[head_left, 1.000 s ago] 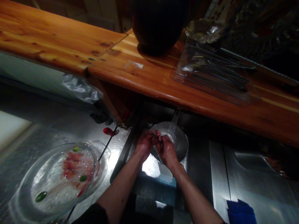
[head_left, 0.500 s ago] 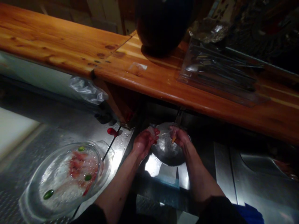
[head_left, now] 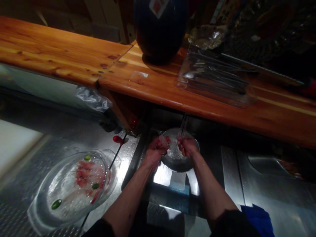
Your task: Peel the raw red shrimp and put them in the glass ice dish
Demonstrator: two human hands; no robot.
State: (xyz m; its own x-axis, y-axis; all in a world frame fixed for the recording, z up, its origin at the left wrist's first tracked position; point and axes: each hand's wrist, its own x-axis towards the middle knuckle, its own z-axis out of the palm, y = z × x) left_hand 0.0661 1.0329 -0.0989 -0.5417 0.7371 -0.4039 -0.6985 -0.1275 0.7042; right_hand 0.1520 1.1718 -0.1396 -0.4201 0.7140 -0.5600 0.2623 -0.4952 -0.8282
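Note:
Over a round metal bowl [head_left: 179, 166] in the sink, my left hand [head_left: 155, 148] has its fingers curled round a pale, translucent piece [head_left: 163, 141] whose kind I cannot make out. My right hand [head_left: 188, 147] is closed at the bowl's right side, under the faucet [head_left: 184, 123]. A small yellow-orange bit [head_left: 183, 152] shows below its fingers; what it belongs to is hidden. The bowl's inside looks wet and shiny, and the two hands are apart.
Left of the sink, a clear glass dish [head_left: 40, 200] holds pinkish-red shrimp-like pieces [head_left: 84, 172] and green oval pieces [head_left: 56, 204]. A red-tipped rod [head_left: 118, 140] lies behind it. Above runs a wooden counter [head_left: 69, 61] with a clear utensil tray [head_left: 214, 93] and a dark vase [head_left: 160, 36]. A blue cloth [head_left: 258, 219] lies right.
My right hand has closed more tightly and turned slightly, drawing in its fingers. My left hand has shifted slightly right and down with the pale piece. The view has moved a little.

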